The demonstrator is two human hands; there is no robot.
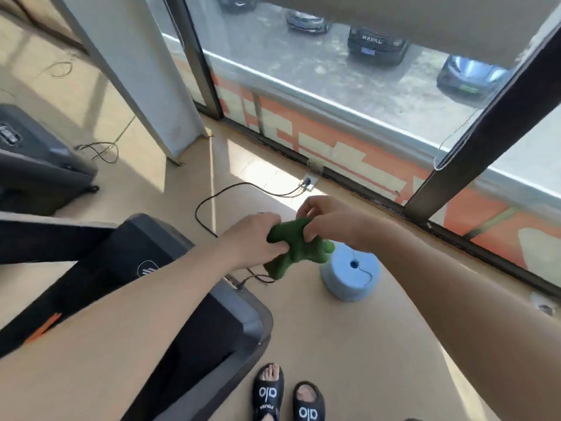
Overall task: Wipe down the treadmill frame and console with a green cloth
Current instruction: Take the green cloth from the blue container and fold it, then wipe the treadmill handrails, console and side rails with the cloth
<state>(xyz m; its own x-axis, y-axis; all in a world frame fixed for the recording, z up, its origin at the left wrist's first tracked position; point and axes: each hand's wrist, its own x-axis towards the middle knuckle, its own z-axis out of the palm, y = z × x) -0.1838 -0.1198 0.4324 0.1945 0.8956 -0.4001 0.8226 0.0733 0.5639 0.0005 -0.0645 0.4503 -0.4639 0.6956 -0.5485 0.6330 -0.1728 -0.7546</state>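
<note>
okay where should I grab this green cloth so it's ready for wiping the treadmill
Grip the bunched middle of the fuzzy green cloth, coming from above: the left hand and right hand already pinch its upper part, and loose ends dangle below.

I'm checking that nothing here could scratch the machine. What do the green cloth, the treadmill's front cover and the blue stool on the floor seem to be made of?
Green cloth: soft, fuzzy fabric, probably microfibre or terry; it bunches limply between the left hand and right hand.
Treadmill front cover: matte black, likely moulded plastic, judging by its rounded edges.
Blue stool: smooth, uniform pale blue, probably plastic.
</note>
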